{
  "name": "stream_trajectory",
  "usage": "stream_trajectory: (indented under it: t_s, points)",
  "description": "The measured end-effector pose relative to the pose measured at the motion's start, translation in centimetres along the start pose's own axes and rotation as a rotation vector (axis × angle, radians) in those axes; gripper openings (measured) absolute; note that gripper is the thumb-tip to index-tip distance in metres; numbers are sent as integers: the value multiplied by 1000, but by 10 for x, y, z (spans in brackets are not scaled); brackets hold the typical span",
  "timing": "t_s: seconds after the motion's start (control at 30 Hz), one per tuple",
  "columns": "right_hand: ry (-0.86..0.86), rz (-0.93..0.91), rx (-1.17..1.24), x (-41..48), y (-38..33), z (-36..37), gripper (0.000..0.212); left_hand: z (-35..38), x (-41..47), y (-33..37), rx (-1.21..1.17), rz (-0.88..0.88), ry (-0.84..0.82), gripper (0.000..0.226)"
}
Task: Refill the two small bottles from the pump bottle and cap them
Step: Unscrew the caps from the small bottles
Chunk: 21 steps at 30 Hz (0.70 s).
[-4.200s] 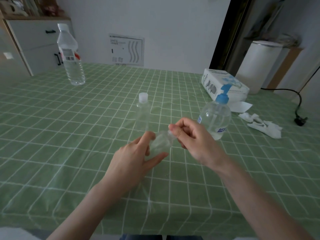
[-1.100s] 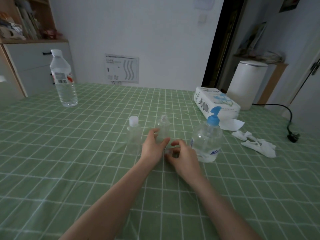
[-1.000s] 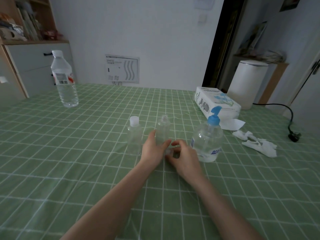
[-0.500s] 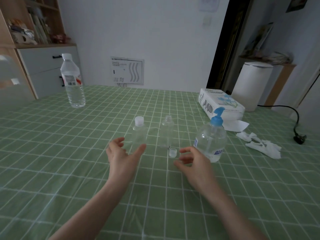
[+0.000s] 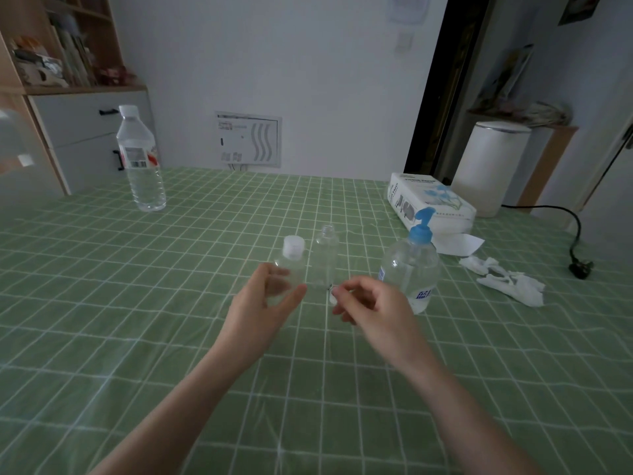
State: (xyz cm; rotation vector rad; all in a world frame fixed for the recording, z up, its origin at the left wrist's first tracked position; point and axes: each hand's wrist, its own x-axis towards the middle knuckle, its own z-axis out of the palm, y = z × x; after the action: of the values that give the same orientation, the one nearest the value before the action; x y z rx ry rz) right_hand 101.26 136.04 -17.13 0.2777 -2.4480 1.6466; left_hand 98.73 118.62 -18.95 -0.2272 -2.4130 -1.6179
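Two small clear bottles stand side by side on the green checked tablecloth. The left small bottle wears a white cap; the right small bottle has a bare neck. Its loose white cap lies on the cloth in front of it. The pump bottle, clear with a blue pump head, stands to their right. My left hand is open, thumb and fingers curved just in front of the capped bottle's base. My right hand hovers with loosely curled fingers, its fingertips right beside the loose cap.
A large water bottle stands at the far left of the table. A tissue box and crumpled tissues lie at the right, with a black cable and plug near the right edge. A white bin stands behind.
My left hand let go of the uncapped bottle and moved left to the capped one. My right hand set the cap down on the cloth, and stays close to it.
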Motion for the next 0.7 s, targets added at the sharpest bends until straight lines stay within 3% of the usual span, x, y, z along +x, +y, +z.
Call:
stream_trajectory:
  t_s: [0.1,0.2,0.3,0.4,0.5,0.6,0.67,0.7]
  points:
    - [-64,-68,94,-5,-15,-2,4,-5,-27,7,55,122,-39,25]
    - [-215,-85,152,-11,-21,-2,22,-7,-45,12,261,224,-28,27]
    - [-167,-111,107,-14,-20,3,35,-9,-49,12,511,327,-9,32]
    - [-127,-126,99,-14,-15,5,48,-12,-48,12,536,341,-70,36]
    - [-200,-158,103,-15,-15,6,40,-16,-47,10,417,292,-158,32]
    - [-297,-196,51,-16,-14,2,17,-19,-47,5,212,248,-269,26]
    - [-364,-190,12,-16,-11,-5,4,-22,-47,1,225,256,-279,24]
    - [-388,-174,4,-16,-10,-7,10,-23,-47,0,254,255,-271,26]
